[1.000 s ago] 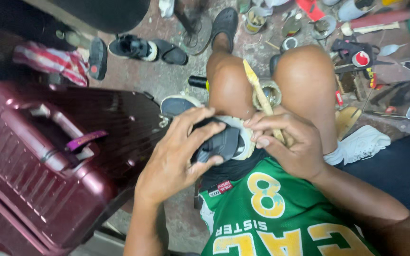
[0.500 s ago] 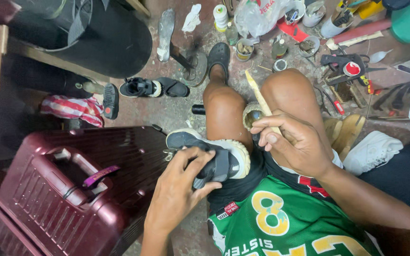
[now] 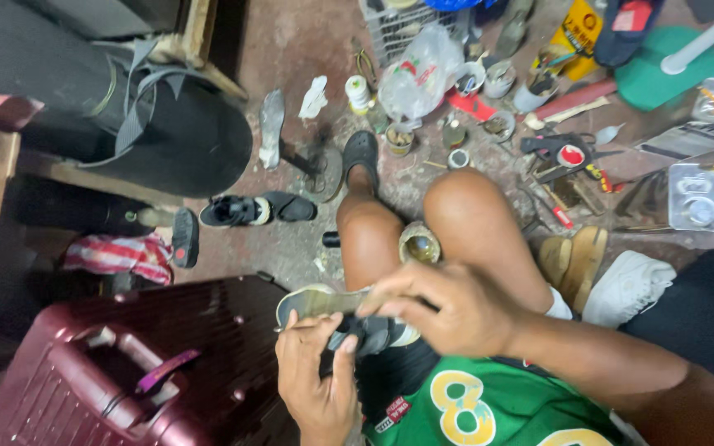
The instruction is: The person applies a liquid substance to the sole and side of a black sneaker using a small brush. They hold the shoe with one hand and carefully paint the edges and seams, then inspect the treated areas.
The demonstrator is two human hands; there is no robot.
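moved: right hand now lies over the shoe, stick gone from view | shoe: on lap, long axis left-right, sole up | left hand: grips shoe from below | right hand: fingers curled on sole edge, nearer

The left hand and right hand are hemmed in over the lap: the maroon suitcase lies close on the left, both bare knees rise ahead with a small open tin wedged between them, and a white sneaker and tan sandals lie to the right. Bare floor opens only beyond the knees, upper left of the tins and bottles
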